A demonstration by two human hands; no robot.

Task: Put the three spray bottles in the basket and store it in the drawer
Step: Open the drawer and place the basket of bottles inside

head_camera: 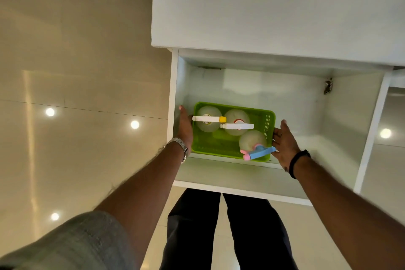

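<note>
A green plastic basket (219, 144) sits inside the open white drawer (295, 103), toward its near left side. Three clear spray bottles stand in it: one with a white and yellow nozzle (208, 119) at the left, one with a white nozzle (237, 126) in the middle, one with a blue and pink trigger (257, 151) at the near right corner. My left hand (185, 126) lies flat against the basket's left end. At the basket's right end is my right hand (283, 140), with its fingers on the rim.
The white cabinet top (274, 6) overhangs the back of the drawer. The drawer's right half is bare. Glossy beige floor tiles (76, 94) lie to the left. My legs in dark trousers (219, 230) stand just below the drawer's front panel (230, 178).
</note>
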